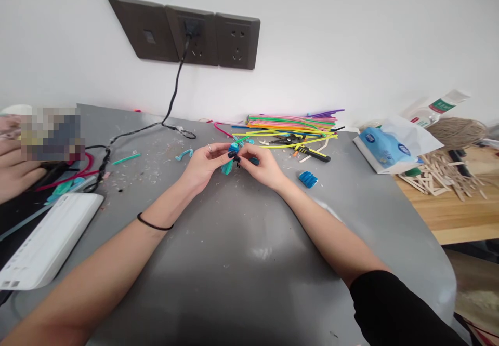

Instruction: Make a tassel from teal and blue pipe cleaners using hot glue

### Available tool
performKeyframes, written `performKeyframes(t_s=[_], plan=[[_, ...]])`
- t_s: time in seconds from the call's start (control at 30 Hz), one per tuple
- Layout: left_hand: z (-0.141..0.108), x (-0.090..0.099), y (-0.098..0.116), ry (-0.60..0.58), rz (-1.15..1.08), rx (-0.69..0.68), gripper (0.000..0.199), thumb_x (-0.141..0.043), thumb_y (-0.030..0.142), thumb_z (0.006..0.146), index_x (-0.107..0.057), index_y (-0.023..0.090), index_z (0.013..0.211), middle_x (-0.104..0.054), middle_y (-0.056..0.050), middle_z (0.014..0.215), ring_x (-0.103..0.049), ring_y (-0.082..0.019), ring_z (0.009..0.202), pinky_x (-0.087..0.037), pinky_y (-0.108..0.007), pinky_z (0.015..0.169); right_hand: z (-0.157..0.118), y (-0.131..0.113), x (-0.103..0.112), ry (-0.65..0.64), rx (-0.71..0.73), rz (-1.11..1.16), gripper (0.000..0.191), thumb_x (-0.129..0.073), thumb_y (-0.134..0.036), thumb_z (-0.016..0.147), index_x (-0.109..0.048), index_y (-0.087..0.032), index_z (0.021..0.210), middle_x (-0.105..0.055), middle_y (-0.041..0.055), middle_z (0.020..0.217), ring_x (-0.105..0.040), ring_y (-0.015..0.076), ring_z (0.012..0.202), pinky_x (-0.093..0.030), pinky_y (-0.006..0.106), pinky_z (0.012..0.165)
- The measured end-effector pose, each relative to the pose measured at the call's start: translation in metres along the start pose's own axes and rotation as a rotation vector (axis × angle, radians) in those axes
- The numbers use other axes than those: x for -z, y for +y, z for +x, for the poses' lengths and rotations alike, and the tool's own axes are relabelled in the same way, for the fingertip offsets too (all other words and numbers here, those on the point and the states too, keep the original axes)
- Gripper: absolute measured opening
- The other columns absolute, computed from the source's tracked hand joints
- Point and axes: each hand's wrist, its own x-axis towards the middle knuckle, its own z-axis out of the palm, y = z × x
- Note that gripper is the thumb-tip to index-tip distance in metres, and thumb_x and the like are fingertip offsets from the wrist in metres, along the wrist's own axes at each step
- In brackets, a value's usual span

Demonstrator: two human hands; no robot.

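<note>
Near the back middle of the grey table, my left hand [205, 165] and my right hand [262, 165] meet around a small blue and green pipe cleaner piece [227, 167]. The fingers of both hands pinch it from either side, hiding much of its shape. A green strip sticks up at its top. Just left of my left hand lies a curled light blue pipe cleaner [184, 154]. A wound blue bundle [308, 179] rests on the table to the right of my right hand.
Behind my right hand lie colored pipe cleaners [292, 122] and yellow-black pliers [312, 151]. A tissue pack [384, 148] and wooden sticks [448, 174] are at the right. At the left are a white power strip [54, 239], a black cable [136, 129] and another person's hand [17, 167].
</note>
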Motion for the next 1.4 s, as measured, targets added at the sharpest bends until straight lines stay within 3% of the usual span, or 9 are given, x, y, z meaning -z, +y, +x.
performKeyframes(t_s=[0.27,0.63,0.93,1.1,1.27,1.4], plan=[[-0.0030,-0.0038,0.0037,-0.010,0.069,-0.042,0.055,-0.112,0.050,0.047,-0.089,0.023,0.089,-0.085,-0.009,0.093,-0.078,-0.027,0.092,-0.062,-0.038,0.085,0.0008,0.0014,-0.0021,0.028,0.011,0.019,0.020,-0.062,-0.039,0.096,-0.060,-0.022,0.084,-0.065,0.0010,0.080,-0.057,0.0159,0.074,-0.048,0.031,0.073],[0.0005,-0.0025,-0.0014,0.004,0.071,-0.050,0.054,-0.108,0.058,0.053,-0.086,0.022,0.088,-0.086,-0.011,0.096,-0.079,-0.032,0.107,-0.062,-0.041,0.096,0.0008,0.0027,-0.0018,0.019,-0.010,0.011,0.024,-0.065,-0.044,0.098,-0.063,-0.022,0.090,-0.070,0.0022,0.084,-0.062,0.0173,0.077,-0.052,0.032,0.075],[0.0019,0.0004,-0.0041,0.069,0.112,-0.085,0.066,-0.103,0.072,0.055,-0.089,0.023,0.096,-0.087,-0.011,0.100,-0.079,-0.029,0.100,-0.062,-0.035,0.086,0.0005,0.0018,-0.0022,0.022,-0.006,0.002,0.018,-0.063,-0.039,0.097,-0.064,-0.022,0.090,-0.070,0.0018,0.081,-0.063,0.0171,0.076,-0.051,0.031,0.074],[0.0018,0.0009,-0.0043,0.090,0.104,-0.099,0.065,-0.104,0.068,0.057,-0.087,0.022,0.099,-0.087,-0.011,0.103,-0.079,-0.029,0.101,-0.062,-0.035,0.085,0.0004,0.0010,-0.0023,0.018,-0.011,0.008,0.018,-0.064,-0.039,0.098,-0.063,-0.022,0.092,-0.070,0.0017,0.083,-0.063,0.0171,0.076,-0.052,0.032,0.075],[0.0022,0.0013,-0.0055,0.077,0.082,-0.076,0.071,-0.104,0.067,0.059,-0.084,0.020,0.109,-0.086,-0.012,0.105,-0.079,-0.028,0.101,-0.061,-0.033,0.084,-0.0010,0.0039,-0.0034,0.077,-0.015,0.086,0.019,-0.065,-0.038,0.100,-0.057,-0.024,0.109,-0.071,0.0001,0.087,-0.066,0.0164,0.077,-0.054,0.032,0.076],[0.0018,0.0020,-0.0042,0.062,0.086,-0.053,0.071,-0.104,0.068,0.060,-0.083,0.020,0.107,-0.085,-0.012,0.105,-0.078,-0.028,0.101,-0.061,-0.034,0.084,-0.0020,0.0078,-0.0036,0.099,0.019,0.107,0.036,-0.067,-0.036,0.101,-0.052,-0.024,0.132,-0.068,-0.0033,0.087,-0.066,0.0145,0.075,-0.055,0.031,0.076]])
